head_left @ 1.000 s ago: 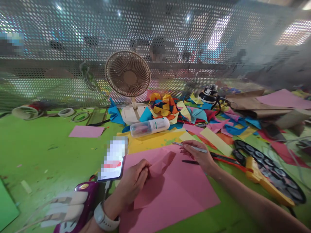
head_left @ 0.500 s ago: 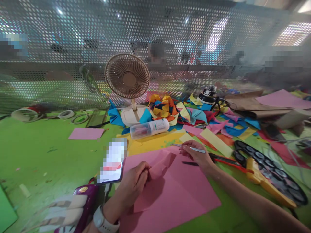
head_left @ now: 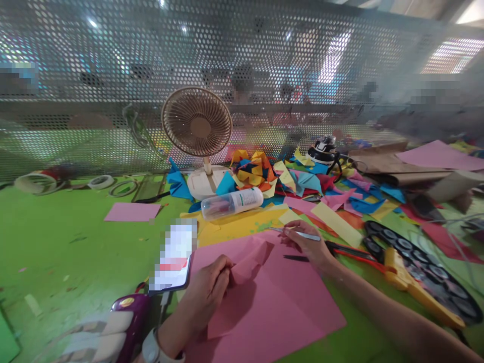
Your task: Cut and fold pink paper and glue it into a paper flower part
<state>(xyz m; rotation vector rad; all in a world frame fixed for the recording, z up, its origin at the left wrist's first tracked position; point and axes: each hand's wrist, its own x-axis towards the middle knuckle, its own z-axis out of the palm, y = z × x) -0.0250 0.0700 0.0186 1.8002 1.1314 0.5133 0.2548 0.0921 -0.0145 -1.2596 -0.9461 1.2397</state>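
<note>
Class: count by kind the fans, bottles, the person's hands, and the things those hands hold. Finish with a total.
Fan: 1
Bottle: 1
Hands: 2, left hand, right hand
Pink sheet, held: 1
Metal tool, held: 1
Total: 6

The left hand (head_left: 209,287) is lying low in the view at about 6 o'clock, knuckles up, its fingers (head_left: 226,268) curling shut in a pinch and pointing toward 1 o'clock. The left forearm (head_left: 172,330) is rising from the bottom edge. The right hand (head_left: 309,245) is sitting at 2 o'clock from the left one, apart from it, palm down, its fingertips (head_left: 290,233) pinching closed toward 10 o'clock. The right forearm (head_left: 393,315) is stretching in from 4 o'clock.
</note>
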